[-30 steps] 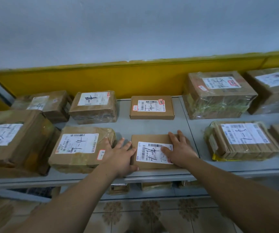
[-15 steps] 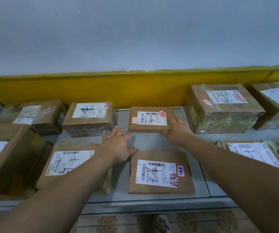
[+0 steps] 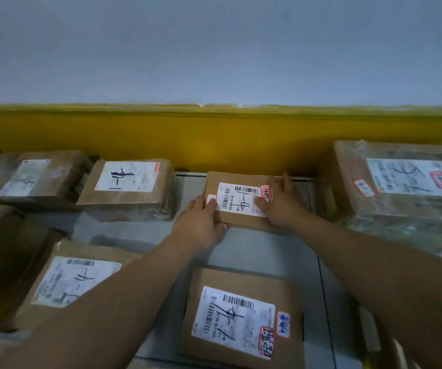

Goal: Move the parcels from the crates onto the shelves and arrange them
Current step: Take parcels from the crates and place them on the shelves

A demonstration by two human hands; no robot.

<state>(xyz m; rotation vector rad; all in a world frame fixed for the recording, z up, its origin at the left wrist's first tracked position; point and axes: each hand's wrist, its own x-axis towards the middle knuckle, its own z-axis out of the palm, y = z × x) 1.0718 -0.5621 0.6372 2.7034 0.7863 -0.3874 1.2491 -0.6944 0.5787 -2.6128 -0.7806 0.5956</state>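
A small flat cardboard parcel [image 3: 231, 179] with a white barcode label lies at the back middle of the grey shelf [image 3: 267, 251], against the yellow wall band. My left hand [image 3: 201, 222] grips its left front corner, fingers on top and thumb at the front edge. My right hand [image 3: 281, 206] holds its right side, the thumb pressing on the label and the fingers reaching over the far right corner. A second flat labelled parcel [image 3: 241, 315] lies in front, near the shelf's front edge, between my forearms.
Two taped parcels [image 3: 129, 187] [image 3: 33, 174] sit at the back left. A labelled parcel [image 3: 73, 280] and a big box [image 3: 1, 249] fill the front left. A large plastic-wrapped parcel [image 3: 400, 182] stands at the back right. Bare shelf separates the two middle parcels.
Both hands left the front parcel and reached back. The right arrived at the small rear parcel first, then the left joined it; both now hold that parcel.
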